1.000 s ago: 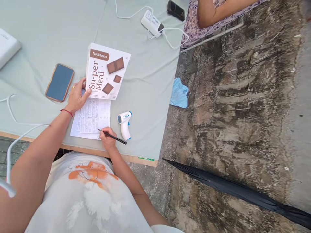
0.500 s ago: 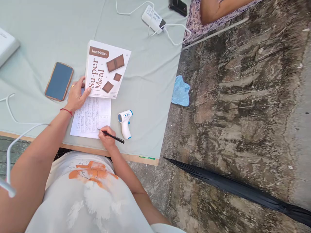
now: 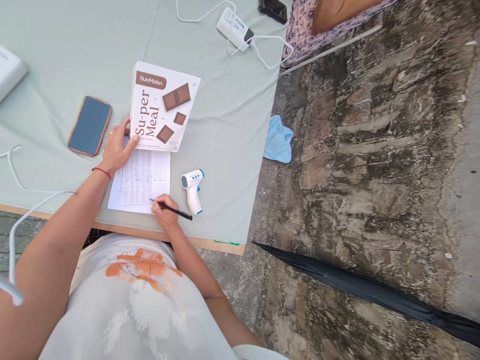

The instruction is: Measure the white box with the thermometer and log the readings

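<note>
My left hand (image 3: 117, 145) grips the lower left corner of a white "NutriMotion Su-per Meal" box (image 3: 183, 117), thumb on its front. The box covers the top of a paper sheet (image 3: 161, 167) filled with rows of small handwriting. In my right hand (image 3: 165, 210) is a black pen (image 3: 176, 211), its tip touching or just over the lower part of the sheet. To the right of that hand lies a white and blue infrared thermometer (image 3: 193, 191). A phone in a brown case (image 3: 90, 126) lies left of my left hand.
A light green cloth (image 3: 225, 135) covers the table. Toward the back are a white power bank (image 3: 234, 28) with a white cable and a black device (image 3: 273, 9). A person's arm (image 3: 341, 12) shows at top right. A blue cloth (image 3: 278, 140) lies beyond the right edge; a folded black umbrella (image 3: 356, 287) crosses below.
The whole view has shifted very slightly. Both hands keep their holds, and the other person's arm at top right has moved a little.
</note>
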The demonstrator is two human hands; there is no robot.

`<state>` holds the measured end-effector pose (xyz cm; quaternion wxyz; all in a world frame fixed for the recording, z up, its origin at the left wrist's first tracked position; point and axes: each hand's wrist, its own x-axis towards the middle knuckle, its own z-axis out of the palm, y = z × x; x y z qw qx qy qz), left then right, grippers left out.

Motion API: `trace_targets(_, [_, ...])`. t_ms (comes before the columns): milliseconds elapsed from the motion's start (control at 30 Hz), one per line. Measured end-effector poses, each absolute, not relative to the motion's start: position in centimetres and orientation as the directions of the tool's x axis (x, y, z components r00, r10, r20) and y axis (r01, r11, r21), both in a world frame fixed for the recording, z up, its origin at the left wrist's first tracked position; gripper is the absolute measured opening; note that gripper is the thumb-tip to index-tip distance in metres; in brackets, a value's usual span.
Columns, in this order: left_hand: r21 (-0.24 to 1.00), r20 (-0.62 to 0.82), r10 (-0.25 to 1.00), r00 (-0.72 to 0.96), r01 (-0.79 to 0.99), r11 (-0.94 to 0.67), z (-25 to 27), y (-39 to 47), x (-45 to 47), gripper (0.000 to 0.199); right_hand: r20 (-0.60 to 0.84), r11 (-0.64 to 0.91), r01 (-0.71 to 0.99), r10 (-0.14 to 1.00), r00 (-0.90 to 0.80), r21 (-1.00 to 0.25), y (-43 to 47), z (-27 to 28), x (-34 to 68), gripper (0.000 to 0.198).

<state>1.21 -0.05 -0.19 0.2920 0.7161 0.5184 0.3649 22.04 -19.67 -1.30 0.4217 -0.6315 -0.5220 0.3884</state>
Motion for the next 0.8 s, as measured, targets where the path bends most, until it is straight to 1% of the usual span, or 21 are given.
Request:
trace_targets(200, [0.791,0.243,0.950,0.195,0.527,-0.310,-0.47,0.08,1.24,0.097,0.026,-0.021,0.364,0.992,0.124,-0.931,-19.76,-1.92,22.18,0.014])
trace_targets(400, [0.795,0.265,0.946,0.187,0.512,-0.324,-0.55,0.07,1.28,0.095,0.079,0.025,0.406,0.990,0.117,-0.914,-19.86,-2.23,22.28,0.014])
trace_targets(633, [0.795,0.236,0.949,0.209,0.520,-0.313,-0.63,0.10,1.08,0.097,0.072,0.007,0.422,0.988,0.139,-0.906,-19.98,-2.36,22.29,0.012])
trace_targets(800, [0.797,0.252,0.943,0.218,0.506,-0.330,-0.78,0.17,1.00,0.094,0.064,-0.007,0.404,0.985,0.162,-0.915,-20.00,-2.19,22.14,0.014])
